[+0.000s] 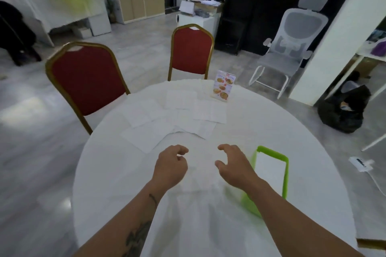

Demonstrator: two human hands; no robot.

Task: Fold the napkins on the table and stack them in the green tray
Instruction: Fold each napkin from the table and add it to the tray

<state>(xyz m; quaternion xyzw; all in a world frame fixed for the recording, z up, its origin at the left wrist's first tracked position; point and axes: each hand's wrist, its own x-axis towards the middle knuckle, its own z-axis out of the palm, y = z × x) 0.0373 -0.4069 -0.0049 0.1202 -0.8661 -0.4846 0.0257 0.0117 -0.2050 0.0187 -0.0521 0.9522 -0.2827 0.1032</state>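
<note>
At lower centre, our left hand and right hand hovered loosely curled, holding nothing. The bright green plastic tray sat lower right. Beyond, at centre frame, thin white paper napkins lay overlapping: light, limp, best pinched at corners.

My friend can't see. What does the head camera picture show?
Two bare hands, left hand and right hand, hover empty over a round white table. White napkins lie spread beyond them; a green tray sits by the right hand.
</note>
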